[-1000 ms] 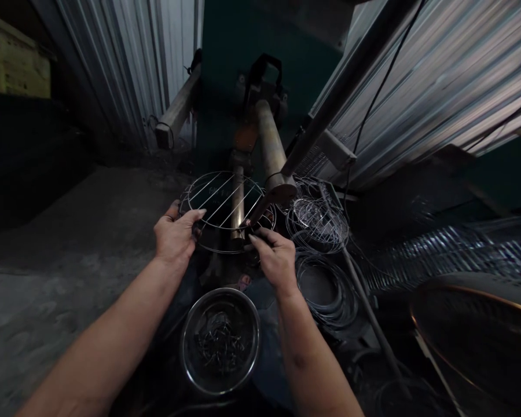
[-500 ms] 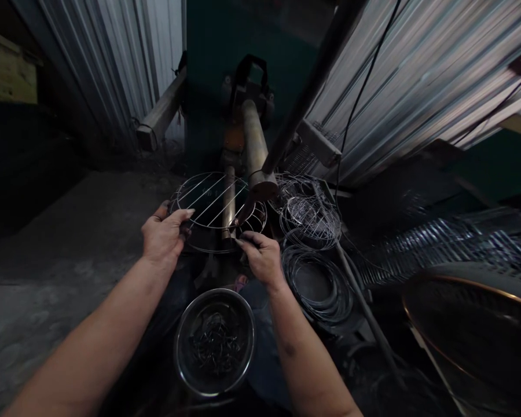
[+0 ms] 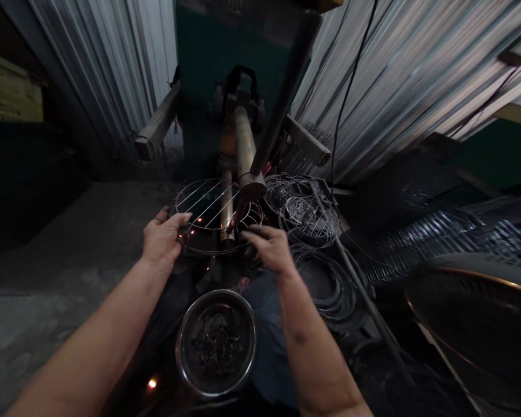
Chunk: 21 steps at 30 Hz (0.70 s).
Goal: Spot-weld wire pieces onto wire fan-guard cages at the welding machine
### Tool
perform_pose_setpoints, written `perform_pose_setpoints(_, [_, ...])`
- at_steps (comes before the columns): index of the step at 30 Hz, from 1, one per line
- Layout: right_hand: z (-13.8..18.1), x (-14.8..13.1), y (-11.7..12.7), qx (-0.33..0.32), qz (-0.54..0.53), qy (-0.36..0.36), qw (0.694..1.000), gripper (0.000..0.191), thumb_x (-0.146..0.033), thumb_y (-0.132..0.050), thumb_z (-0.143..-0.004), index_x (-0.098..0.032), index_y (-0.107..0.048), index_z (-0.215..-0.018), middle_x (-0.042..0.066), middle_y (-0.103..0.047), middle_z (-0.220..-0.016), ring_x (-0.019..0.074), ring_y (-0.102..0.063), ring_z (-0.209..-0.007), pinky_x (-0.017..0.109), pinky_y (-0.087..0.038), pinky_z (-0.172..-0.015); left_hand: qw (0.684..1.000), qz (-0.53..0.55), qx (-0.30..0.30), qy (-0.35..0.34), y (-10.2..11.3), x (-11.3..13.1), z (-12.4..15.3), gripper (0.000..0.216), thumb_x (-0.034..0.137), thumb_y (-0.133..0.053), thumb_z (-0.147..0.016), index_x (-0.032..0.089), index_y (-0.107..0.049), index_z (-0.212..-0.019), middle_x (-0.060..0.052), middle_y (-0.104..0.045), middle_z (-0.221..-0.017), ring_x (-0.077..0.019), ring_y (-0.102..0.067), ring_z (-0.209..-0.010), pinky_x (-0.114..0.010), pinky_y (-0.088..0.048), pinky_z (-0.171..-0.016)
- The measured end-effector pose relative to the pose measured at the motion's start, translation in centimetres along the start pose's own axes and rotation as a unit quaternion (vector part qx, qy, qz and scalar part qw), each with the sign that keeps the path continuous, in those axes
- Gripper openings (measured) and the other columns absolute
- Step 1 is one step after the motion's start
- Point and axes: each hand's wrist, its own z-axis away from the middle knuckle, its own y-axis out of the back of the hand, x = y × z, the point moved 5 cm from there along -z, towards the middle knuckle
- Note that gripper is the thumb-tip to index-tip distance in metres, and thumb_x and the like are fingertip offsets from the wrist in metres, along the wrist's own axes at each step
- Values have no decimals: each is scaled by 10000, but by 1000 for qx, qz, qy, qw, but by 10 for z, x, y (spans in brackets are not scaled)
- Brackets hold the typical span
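Note:
A round wire rack (image 3: pixel 204 197) with parallel bars lies roughly level around the lower metal post (image 3: pixel 227 205) of a machine that looks like a spot welder. My left hand (image 3: pixel 162 236) is closed on the rack's left rim, thumb on top. On the other side, my right hand (image 3: pixel 267 248) has its fingers curled by the rack's near right edge, close to the machine's tip; what they hold, if anything, is hidden. Small orange sparks (image 3: pixel 193 232) fly around the rack. Below sits a metal bowl (image 3: pixel 180 347) holding many short bent wire pieces (image 3: pixel 218 344).
The machine's thick upper arm (image 3: pixel 244 139) and a dark slanted bar (image 3: pixel 286 92) reach over the rack. To the right lie tangled wire rings (image 3: pixel 308 217) and a wire coil (image 3: pixel 345 295). A large round fan-like guard (image 3: pixel 469 275) stands at the far right.
Sparks have appeared around the rack and below it. My right hand has drawn slightly right, away from the machine's tip. My left hand keeps its hold on the rim.

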Motion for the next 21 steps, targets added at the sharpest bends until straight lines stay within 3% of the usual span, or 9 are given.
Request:
perform_pose_setpoints(3, [-35, -9, 29, 112, -41, -3, 993, 469, -511, -653, -702, -137, -684, -983, 20, -668, -724, 80, -520, -385, 186, -299, -330, 1000, -5, -11, -11, 1, 3, -1, 404, 179, -786, -445, 163, -599, -802, 19, -600, -608, -123, -551, -472, -248, -455, -457])
perform_pose_setpoints(6, [-56, -9, 39, 121, -19, -17, 992, 500, -476, -664, -686, -116, -672, -1033, 20, -665, -735, 81, -512, -389, 198, -316, -350, 999, 15, 36, -22, 9, 9, -10, 344, 229, -796, -468, 143, -615, -748, 9, -614, -638, -118, -569, -506, -249, -477, -488])
perform_pose_setpoints(8, [-45, -7, 41, 142, 7, 4, 990, 448, -461, -661, -693, -111, -690, -971, 11, -647, -668, 93, -501, -407, 222, -368, -396, 999, 12, 39, -26, 10, 15, -21, 297, 238, -786, -483, 134, -627, -711, -9, -624, -636, -131, -580, -519, -254, -482, -485])
perform_pose_setpoints(10, [-14, -1, 38, 150, 43, 39, 987, 361, -439, -650, -717, -132, -708, -897, 6, -641, -639, 110, -513, -455, 241, -419, -460, 999, -15, 18, -24, 7, 21, -35, 281, 234, -783, -484, 129, -646, -705, -35, -637, -632, -154, -586, -515, -271, -480, -460])
perform_pose_setpoints(12, [26, 11, 24, 85, 96, 59, 990, 263, -391, -650, -735, -152, -724, -818, 13, -660, -655, 139, -579, -565, 254, -471, -562, 999, -48, -11, -15, 0, 25, -51, 277, 234, -790, -482, 120, -656, -696, -59, -641, -621, -172, -583, -505, -293, -482, -441])
perform_pose_setpoints(15, [82, 42, -9, -162, 163, 32, 973, 172, -310, -632, -755, -176, -739, -749, 10, -685, -665, 167, -628, -652, 268, -496, -642, 994, -88, -60, 16, -13, 24, -71, 254, 206, -798, -480, 110, -648, -660, -84, -634, -606, -182, -578, -504, -309, -486, -433])
perform_pose_setpoints(16, [96, 52, -13, -205, 171, 9, 964, 174, -289, -609, -771, -179, -743, -764, 11, -695, -681, 169, -633, -662, 269, -496, -644, 992, -98, -80, 27, -16, 22, -76, 241, 171, -795, -475, 111, -639, -649, -88, -633, -610, -183, -580, -511, -308, -486, -436])
perform_pose_setpoints(18, [111, 67, -8, -211, 166, -41, 962, 195, -276, -581, -790, -178, -747, -818, 18, -716, -740, 174, -641, -694, 274, -496, -657, 987, -112, -105, 39, -15, 17, -80, 222, 102, -774, -471, 119, -618, -628, -84, -624, -613, -180, -578, -519, -299, -476, -433])
perform_pose_setpoints(21, [113, 78, 18, -124, 144, -87, 978, 225, -319, -595, -787, -161, -745, -844, 26, -717, -763, 171, -635, -696, 271, -493, -656, 990, -107, -86, 37, 3, 8, -74, 190, 77, -735, -510, 131, -586, -613, -51, -585, -587, -157, -540, -492, -267, -425, -396])
